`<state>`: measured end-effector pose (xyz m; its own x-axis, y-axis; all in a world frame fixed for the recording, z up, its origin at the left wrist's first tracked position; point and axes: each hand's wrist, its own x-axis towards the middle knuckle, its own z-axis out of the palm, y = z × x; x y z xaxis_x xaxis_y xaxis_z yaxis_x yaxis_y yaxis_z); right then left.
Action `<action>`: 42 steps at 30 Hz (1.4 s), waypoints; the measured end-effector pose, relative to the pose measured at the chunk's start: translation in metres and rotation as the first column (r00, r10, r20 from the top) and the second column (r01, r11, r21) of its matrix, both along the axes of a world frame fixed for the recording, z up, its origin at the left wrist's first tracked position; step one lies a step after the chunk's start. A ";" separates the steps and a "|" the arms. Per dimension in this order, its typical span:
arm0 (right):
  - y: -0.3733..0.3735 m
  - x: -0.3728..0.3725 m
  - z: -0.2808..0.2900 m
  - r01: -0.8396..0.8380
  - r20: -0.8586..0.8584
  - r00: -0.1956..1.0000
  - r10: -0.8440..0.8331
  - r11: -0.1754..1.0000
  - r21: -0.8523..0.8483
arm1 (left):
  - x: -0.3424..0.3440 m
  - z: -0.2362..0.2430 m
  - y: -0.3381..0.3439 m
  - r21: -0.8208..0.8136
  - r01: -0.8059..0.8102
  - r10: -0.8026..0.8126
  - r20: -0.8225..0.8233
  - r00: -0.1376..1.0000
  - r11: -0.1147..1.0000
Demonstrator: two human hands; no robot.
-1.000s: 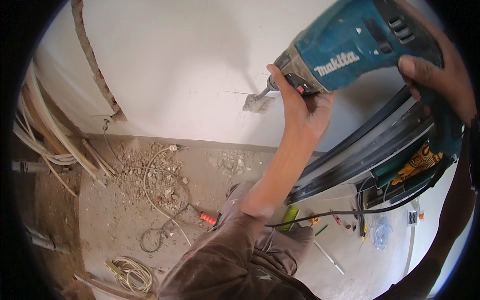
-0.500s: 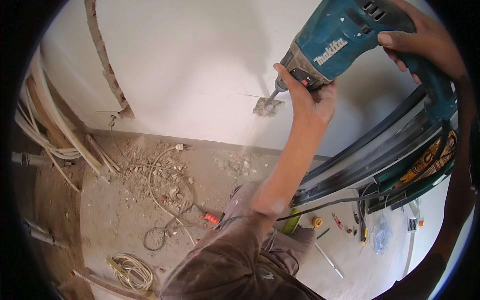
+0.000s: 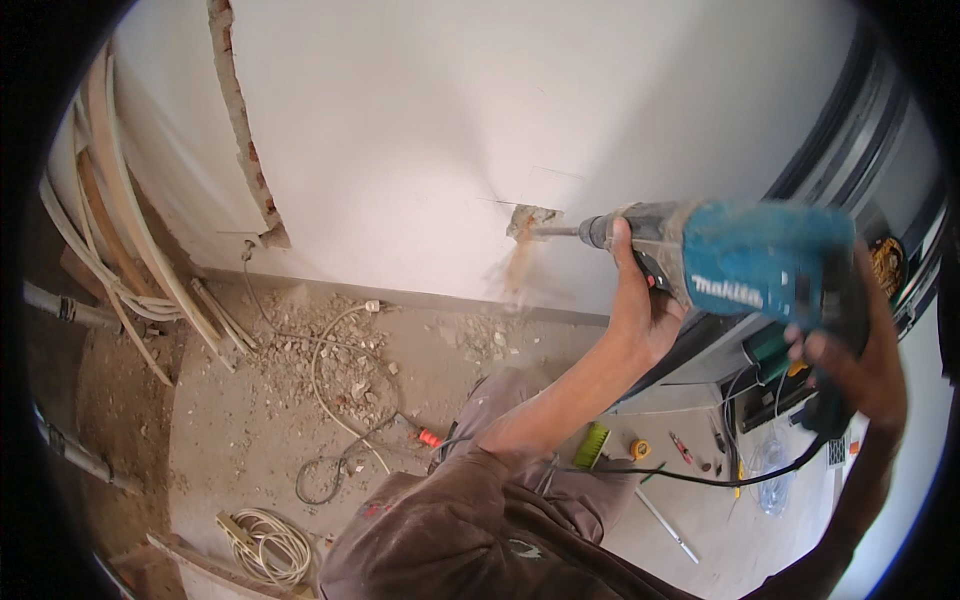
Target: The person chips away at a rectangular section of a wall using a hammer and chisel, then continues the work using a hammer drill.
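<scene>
While bit (image 3: 558, 232) meets wall (image 3: 400, 130), teal drill (image 3: 745, 255) blurs.

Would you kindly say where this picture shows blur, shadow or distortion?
Head view: blur softens the rear of the power drill and right hand; dust streaks below the chipped hole; soft shadows cross the white wall; dark rails bend near the rim.
</scene>
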<state>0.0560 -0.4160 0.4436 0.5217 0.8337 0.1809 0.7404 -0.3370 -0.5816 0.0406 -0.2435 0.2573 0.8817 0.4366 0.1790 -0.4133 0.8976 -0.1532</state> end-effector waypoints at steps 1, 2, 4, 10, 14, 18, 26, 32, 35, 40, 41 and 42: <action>-0.019 -0.003 -0.021 0.039 -0.064 0.997 -0.035 0.997 0.067 | -0.002 -0.007 -0.003 0.069 0.004 -0.002 -0.031 1.000 0.998; -0.040 0.000 -0.048 0.075 -0.070 0.995 -0.068 0.991 0.109 | -0.004 -0.014 -0.006 0.140 0.017 -0.009 -0.059 0.998 0.990; -0.084 0.002 -0.096 0.154 -0.001 0.988 -0.156 0.972 0.177 | 0.005 -0.033 -0.025 0.225 0.120 -0.100 -0.100 0.990 0.967; -0.115 -0.023 -0.155 0.328 -0.392 0.891 -0.230 0.923 0.204 | 0.011 -0.079 -0.049 0.336 0.233 -0.133 -0.295 0.946 0.913; -0.130 -0.015 -0.187 0.309 -0.246 0.936 -0.252 0.924 0.227 | 0.009 -0.085 -0.047 0.380 0.238 -0.094 -0.361 0.928 0.894; -0.142 -0.018 -0.237 0.306 -0.277 0.933 -0.229 0.910 0.279 | 0.005 -0.094 -0.045 0.432 0.260 -0.073 -0.404 0.912 0.863; -0.126 -0.068 -0.333 0.425 -0.643 0.758 -0.108 0.830 0.361 | -0.019 -0.162 -0.034 0.459 0.376 -0.089 -0.533 0.841 0.805; -0.110 -0.047 -0.301 0.195 -0.373 0.926 -0.060 0.921 0.337 | -0.015 -0.145 -0.026 0.394 0.321 -0.075 -0.525 0.848 0.861; -0.105 -0.039 -0.268 0.218 -0.469 0.883 -0.022 0.904 0.368 | -0.005 -0.134 -0.026 0.363 0.271 -0.068 -0.484 0.873 0.891; -0.109 -0.008 -0.234 0.299 -0.534 0.823 -0.196 0.947 0.114 | 0.018 -0.111 -0.021 0.318 0.223 -0.074 -0.421 0.904 0.921; -0.116 -0.002 -0.222 0.301 -0.554 0.811 -0.188 0.946 0.120 | 0.024 -0.105 -0.019 0.293 0.225 -0.100 -0.388 0.916 0.929; -0.120 0.005 -0.208 0.306 -0.561 0.806 -0.187 0.944 0.124 | 0.032 -0.097 -0.020 0.268 0.220 -0.113 -0.362 0.925 0.938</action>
<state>0.0609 -0.5363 0.2358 0.7670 0.6403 -0.0415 0.1992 -0.2991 -0.9332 0.0723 -0.2632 0.1606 0.9670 0.2512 -0.0427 -0.2327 0.9389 0.2536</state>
